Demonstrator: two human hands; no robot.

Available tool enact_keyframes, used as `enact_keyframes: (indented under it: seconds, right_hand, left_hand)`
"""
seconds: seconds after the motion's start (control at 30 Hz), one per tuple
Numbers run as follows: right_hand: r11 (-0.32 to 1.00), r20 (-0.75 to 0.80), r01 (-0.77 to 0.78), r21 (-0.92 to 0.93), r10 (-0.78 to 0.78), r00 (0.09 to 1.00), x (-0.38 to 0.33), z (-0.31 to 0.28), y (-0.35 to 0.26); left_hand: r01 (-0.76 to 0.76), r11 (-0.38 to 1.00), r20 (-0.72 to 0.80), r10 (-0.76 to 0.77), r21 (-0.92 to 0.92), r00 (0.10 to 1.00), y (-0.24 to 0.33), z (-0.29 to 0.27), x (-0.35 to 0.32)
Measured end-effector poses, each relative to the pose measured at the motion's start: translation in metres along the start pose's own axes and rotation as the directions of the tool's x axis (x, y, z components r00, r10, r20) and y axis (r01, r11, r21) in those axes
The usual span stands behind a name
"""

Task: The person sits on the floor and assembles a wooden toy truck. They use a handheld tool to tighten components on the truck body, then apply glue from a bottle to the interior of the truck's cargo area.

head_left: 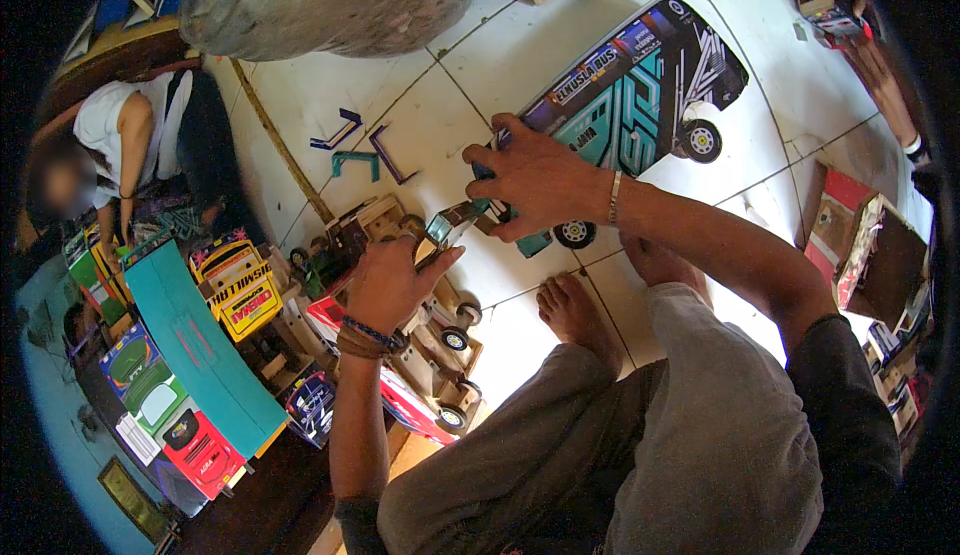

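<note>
Bus partly behind right hand

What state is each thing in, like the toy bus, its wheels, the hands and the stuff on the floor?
Toy bus: decorated side facing up toward the camera.
Bus wheels: two showing, in place.
Right hand: fingers spread and curled at the bus's left end.
Left hand: beside a glossy teal part, grip unclear.
Teal strip: bent, loose on the floor.
Plastic bag: bulging.
</note>
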State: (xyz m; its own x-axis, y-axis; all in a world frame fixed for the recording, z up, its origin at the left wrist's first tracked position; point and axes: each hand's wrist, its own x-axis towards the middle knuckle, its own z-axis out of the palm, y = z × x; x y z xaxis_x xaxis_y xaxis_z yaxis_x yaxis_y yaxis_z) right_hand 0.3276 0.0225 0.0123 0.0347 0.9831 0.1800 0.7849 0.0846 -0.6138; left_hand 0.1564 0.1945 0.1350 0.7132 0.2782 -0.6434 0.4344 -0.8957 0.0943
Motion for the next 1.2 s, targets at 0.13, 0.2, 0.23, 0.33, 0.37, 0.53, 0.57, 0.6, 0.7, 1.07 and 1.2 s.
enact_keyframes:
  seconds: [0.13,0.2,0.23,0.33,0.37,0.53,0.57,0.6,0.7,1.07,1.2]
  right_hand:
    - [1.000,-0.034,0.015,-0.017,-0.016,0.999,0.000,-0.001,0.000]
    - [1.000,-0.036,0.003,0.006,-0.003,0.999,-0.001,-0.001,-0.001]
    - [0.999,-0.034,-0.009,0.031,0.010,0.999,-0.001,-0.001,-0.001]
    - [0.999,-0.030,-0.010,0.032,0.011,0.999,-0.001,-0.001,-0.001]
    - [1.000,-0.029,-0.006,0.020,0.007,1.000,-0.001,-0.001,-0.001]
    - [1.000,-0.053,-0.008,-0.005,0.008,0.999,0.000,0.001,-0.001]
    - [1.000,-0.045,-0.009,-0.017,0.008,0.999,0.000,0.001,-0.002]
    - [1.000,-0.048,-0.005,-0.010,0.005,0.999,0.000,0.001,-0.001]
    - [1.000,-0.018,-0.011,-0.004,0.011,1.000,0.000,0.001,-0.001]
    - [1.000,-0.024,-0.007,-0.002,0.007,1.000,0.000,-0.001,-0.002]
    - [0.999,-0.045,-0.010,-0.034,0.008,0.999,0.001,-0.002,-0.003]
  left_hand:
    - [-0.021,1.000,-0.030,0.022,0.019,0.999,0.006,-0.006,0.004]
    - [-0.024,0.994,-0.040,0.029,0.104,0.999,0.008,-0.009,0.005]
    - [-0.049,0.993,-0.023,0.052,0.108,0.998,0.008,-0.011,0.006]
    - [-0.092,0.990,0.028,0.089,0.110,0.996,0.007,-0.016,0.010]
    - [-0.090,0.991,0.023,0.089,0.097,0.996,0.007,-0.017,0.010]
    - [-0.112,0.983,0.007,0.112,0.145,0.994,0.009,-0.020,0.012]
    - [-0.114,0.982,0.006,0.115,0.153,0.993,0.009,-0.020,0.012]
    - [-0.118,0.980,-0.004,0.120,0.160,0.993,0.008,-0.021,0.012]
    - [-0.156,0.981,-0.017,0.159,0.116,0.987,0.005,-0.020,0.014]
    - [-0.248,0.959,-0.001,0.250,0.138,0.968,-0.014,-0.014,0.025]
    - [-0.318,0.930,-0.023,0.327,0.186,0.945,-0.022,-0.011,0.028]
